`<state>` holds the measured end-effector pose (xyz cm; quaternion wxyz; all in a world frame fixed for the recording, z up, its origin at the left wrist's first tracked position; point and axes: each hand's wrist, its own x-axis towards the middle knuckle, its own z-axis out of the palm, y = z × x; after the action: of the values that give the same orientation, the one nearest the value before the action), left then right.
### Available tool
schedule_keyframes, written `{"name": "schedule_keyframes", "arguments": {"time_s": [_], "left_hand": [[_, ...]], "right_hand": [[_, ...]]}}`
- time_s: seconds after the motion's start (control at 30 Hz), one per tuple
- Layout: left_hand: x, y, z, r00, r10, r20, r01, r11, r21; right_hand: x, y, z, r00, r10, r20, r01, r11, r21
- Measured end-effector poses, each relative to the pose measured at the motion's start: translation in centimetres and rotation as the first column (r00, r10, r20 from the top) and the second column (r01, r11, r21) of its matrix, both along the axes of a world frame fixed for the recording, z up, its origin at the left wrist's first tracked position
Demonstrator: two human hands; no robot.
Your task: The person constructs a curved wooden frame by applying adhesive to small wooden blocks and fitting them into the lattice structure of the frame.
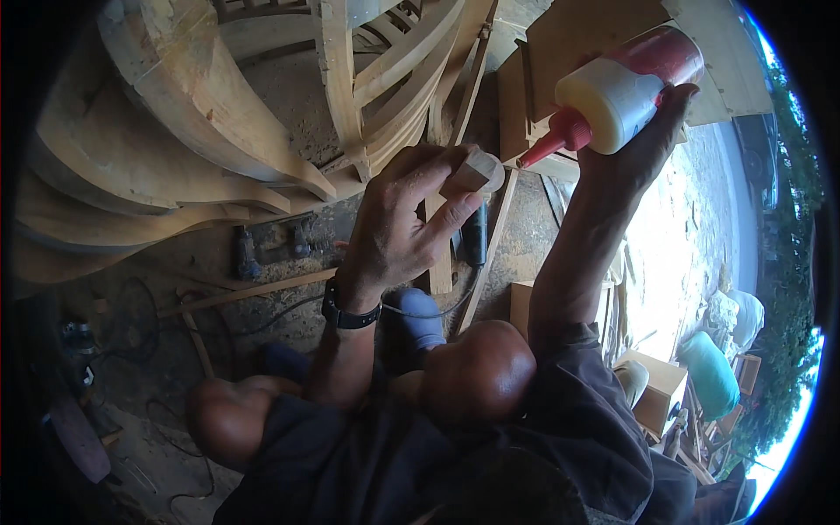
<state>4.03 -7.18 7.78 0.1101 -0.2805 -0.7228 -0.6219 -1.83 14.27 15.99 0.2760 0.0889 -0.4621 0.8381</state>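
Between the thumb and fingers of my left hand (pixel 398 219) is a small pale wooden piece (pixel 473 171), flat-faced on one side and rounded at the end toward the right. My right hand (pixel 637 144) grips a glue bottle (pixel 626 92) with a red and white label and pale yellow contents. The bottle is tilted down to the left, its red nozzle (pixel 560 136) pointing at the wooden piece. Nozzle tip and wood are close together; I cannot tell whether they touch. A dark cylindrical tool (pixel 475 234) shows just below the left fingertips.
Large curved wooden ribs (pixel 210 96) fill the upper left. Wooden panels (pixel 586 44) stand behind the bottle. Dark power tools (pixel 248 254), cables and wood strips (pixel 254 290) lie on the floor. At right are a wooden box (pixel 658 392) and a green sack (pixel 710 374).
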Motion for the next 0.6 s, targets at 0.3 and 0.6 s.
{"name": "schedule_keyframes", "arguments": {"time_s": [0.3, 0.6], "left_hand": [[1.4, -0.4, 2.3, 0.997, 0.015, -0.070, -0.006, 0.992, 0.122], [2.2, -0.8, 1.6, 0.977, -0.188, 0.105, 0.117, 0.871, 0.477]], "right_hand": [[1.9, -3.0, -0.1, 0.892, 0.434, 0.124, -0.329, 0.813, -0.480], [0.8, -3.5, -3.4, 0.843, 0.506, 0.182, -0.320, 0.743, -0.587]]}}
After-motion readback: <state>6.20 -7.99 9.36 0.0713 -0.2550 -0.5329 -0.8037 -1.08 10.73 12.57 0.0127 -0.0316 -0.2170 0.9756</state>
